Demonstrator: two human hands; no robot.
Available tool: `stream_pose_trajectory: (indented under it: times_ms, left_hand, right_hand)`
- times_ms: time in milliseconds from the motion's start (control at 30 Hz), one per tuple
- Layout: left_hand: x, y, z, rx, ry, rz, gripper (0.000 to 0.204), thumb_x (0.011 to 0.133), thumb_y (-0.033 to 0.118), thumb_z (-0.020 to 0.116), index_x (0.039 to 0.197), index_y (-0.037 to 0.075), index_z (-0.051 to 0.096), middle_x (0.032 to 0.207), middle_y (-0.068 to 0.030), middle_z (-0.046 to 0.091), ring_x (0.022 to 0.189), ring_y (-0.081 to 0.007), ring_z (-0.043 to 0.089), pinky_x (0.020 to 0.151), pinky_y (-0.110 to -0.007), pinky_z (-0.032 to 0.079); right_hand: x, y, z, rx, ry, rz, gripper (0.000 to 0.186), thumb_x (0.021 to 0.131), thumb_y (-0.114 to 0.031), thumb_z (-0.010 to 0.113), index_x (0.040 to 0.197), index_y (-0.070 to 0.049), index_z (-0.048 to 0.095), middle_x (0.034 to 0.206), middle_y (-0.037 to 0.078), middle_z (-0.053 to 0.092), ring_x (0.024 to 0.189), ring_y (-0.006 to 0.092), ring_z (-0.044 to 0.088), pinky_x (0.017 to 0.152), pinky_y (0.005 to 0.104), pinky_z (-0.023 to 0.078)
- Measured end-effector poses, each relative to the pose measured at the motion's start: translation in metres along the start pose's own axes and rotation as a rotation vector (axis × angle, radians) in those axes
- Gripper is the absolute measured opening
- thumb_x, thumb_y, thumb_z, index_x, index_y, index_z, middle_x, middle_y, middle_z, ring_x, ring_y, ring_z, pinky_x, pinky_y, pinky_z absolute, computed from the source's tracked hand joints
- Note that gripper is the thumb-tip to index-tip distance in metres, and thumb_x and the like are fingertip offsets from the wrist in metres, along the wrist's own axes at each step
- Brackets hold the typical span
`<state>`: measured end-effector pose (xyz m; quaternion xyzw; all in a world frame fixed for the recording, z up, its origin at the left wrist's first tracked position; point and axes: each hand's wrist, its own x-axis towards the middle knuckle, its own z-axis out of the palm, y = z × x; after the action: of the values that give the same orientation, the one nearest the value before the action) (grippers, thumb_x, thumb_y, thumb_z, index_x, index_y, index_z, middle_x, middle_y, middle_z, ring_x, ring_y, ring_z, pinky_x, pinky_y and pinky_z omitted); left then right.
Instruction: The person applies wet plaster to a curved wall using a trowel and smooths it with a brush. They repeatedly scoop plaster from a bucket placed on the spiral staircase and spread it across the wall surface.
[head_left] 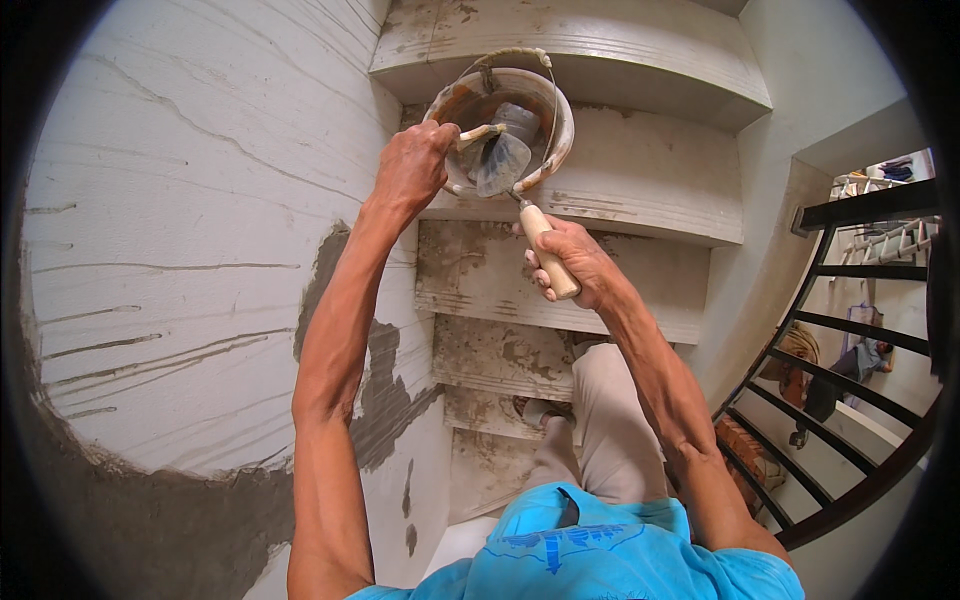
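Note:
A white plastic bucket with a wire handle and dark, grimy inside sits on a stair tread near the left wall. My left hand is at its left rim, closed on a pale handle of a tool reaching into the bucket. My right hand grips the wooden handle of a trowel, whose grey-smeared blade lies over the bucket's opening, against or near the other tool. A grey object inside the bucket is partly hidden by the blade.
Stairs with stained treads rise ahead; my legs and feet are below. The left wall has drips and rough cement patches. A black metal railing runs at right, with a person, a pale ladder and bricks beyond it.

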<state>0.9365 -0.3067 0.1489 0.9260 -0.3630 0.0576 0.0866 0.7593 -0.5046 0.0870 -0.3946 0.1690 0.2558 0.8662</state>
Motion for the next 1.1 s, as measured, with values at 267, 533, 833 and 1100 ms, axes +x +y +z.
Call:
stream_pose_trajectory:
  times_ms: [267, 533, 833, 1100]
  left_hand:
    - [0.003, -0.028, 0.037, 0.018, 0.013, -0.136, 0.013, 0.084, 0.000, 0.058, 0.095, 0.003, 0.065, 0.088, -0.0206, 0.067, 0.086, -0.0422, 0.065, 0.073, -0.053, 0.051]
    - [0.022, -0.027, 0.061, 0.030, -0.092, -0.194, 0.013, 0.082, 0.004, 0.061, 0.094, 0.002, 0.066, 0.087, -0.0228, 0.069, 0.086, -0.0437, 0.068, 0.073, -0.053, 0.053]
    - [0.051, -0.033, 0.131, -0.016, -0.190, -0.309, 0.021, 0.078, 0.013, 0.072, 0.096, 0.002, 0.075, 0.099, -0.0237, 0.072, 0.096, -0.0431, 0.070, 0.082, -0.050, 0.058]
    - [0.059, -0.047, 0.122, -0.160, -0.115, -0.348, 0.023, 0.091, 0.021, 0.061, 0.090, 0.000, 0.070, 0.094, -0.0267, 0.069, 0.091, -0.0460, 0.066, 0.080, -0.054, 0.051]
  right_hand:
    - [-0.014, -0.008, -0.013, -0.853, 0.248, -0.290, 0.057, 0.075, -0.016, 0.063, 0.130, -0.003, 0.053, 0.088, 0.012, 0.062, 0.081, 0.0240, 0.065, 0.074, 0.0421, 0.054]
    - [-0.059, -0.023, 0.008, -1.671, 0.585, -0.523, 0.067, 0.076, -0.002, 0.067, 0.141, -0.012, 0.051, 0.100, 0.016, 0.058, 0.094, 0.0337, 0.065, 0.078, 0.0457, 0.055]
    - [-0.082, -0.015, -0.002, -1.692, 0.667, -0.495, 0.062, 0.079, 0.002, 0.066, 0.138, -0.013, 0.055, 0.090, 0.012, 0.053, 0.082, 0.0299, 0.062, 0.072, 0.0440, 0.054]
    - [-0.082, -0.009, -0.013, -1.629, 0.666, -0.551, 0.065, 0.075, 0.001, 0.068, 0.137, -0.013, 0.057, 0.090, 0.012, 0.052, 0.081, 0.0293, 0.062, 0.070, 0.0435, 0.054]
